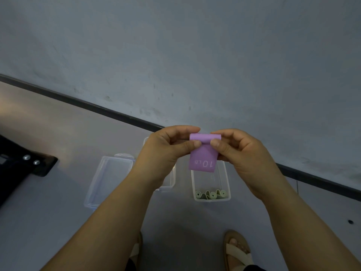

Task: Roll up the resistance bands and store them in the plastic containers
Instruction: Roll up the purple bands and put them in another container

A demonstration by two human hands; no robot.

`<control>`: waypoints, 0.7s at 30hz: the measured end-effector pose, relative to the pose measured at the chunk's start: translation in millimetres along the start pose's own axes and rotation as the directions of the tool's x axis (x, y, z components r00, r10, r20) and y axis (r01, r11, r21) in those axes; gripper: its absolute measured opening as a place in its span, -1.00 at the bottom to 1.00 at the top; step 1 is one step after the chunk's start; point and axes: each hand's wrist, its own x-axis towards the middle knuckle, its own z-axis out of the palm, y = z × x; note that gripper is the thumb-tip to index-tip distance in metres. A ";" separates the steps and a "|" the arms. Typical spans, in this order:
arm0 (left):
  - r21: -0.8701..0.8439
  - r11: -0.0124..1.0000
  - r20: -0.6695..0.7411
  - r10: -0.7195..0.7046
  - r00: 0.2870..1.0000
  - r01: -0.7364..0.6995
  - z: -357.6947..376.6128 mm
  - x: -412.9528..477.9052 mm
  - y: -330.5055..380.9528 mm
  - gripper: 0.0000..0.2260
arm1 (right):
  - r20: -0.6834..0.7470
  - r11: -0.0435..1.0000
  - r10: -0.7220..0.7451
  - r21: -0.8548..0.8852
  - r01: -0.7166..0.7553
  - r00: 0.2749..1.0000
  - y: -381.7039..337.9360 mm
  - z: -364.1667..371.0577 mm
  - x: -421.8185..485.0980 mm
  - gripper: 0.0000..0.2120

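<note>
A purple resistance band (203, 157) marked "10 LB" hangs in the air above the floor, its top edge curled into a small roll. My left hand (166, 151) pinches the roll's left end and my right hand (236, 151) pinches its right end. Below the band stands a clear plastic container (227, 180) holding a loosely rolled green band (211, 194) at its near end. A second clear container (172, 178) lies mostly hidden behind my left hand. A clear lid or container (109, 178) lies to the left.
The containers rest on a grey floor beside a wall with a dark baseboard (109, 111). A black piece of furniture or equipment (23, 163) juts in at the left. My sandalled right foot (236, 249) is at the bottom.
</note>
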 end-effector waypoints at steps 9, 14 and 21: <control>-0.111 0.991 0.058 -0.065 0.996 0.071 2.5 -0.9 2.5 -0.68 | -0.001 0.999 -0.024 0.034 0.024 1.000 -0.4 -0.3 -0.7 -0.82; -0.065 0.991 0.089 -0.110 0.990 0.116 3.0 -1.8 1.4 -0.61 | 0.011 0.998 -0.026 0.060 0.025 1.000 1.5 -0.2 -0.4 -0.79; -0.043 0.995 0.097 -0.083 0.992 0.087 -0.5 -1.1 -0.2 -0.67 | 0.033 0.997 -0.071 0.034 0.070 0.997 1.0 0.3 -0.9 -0.73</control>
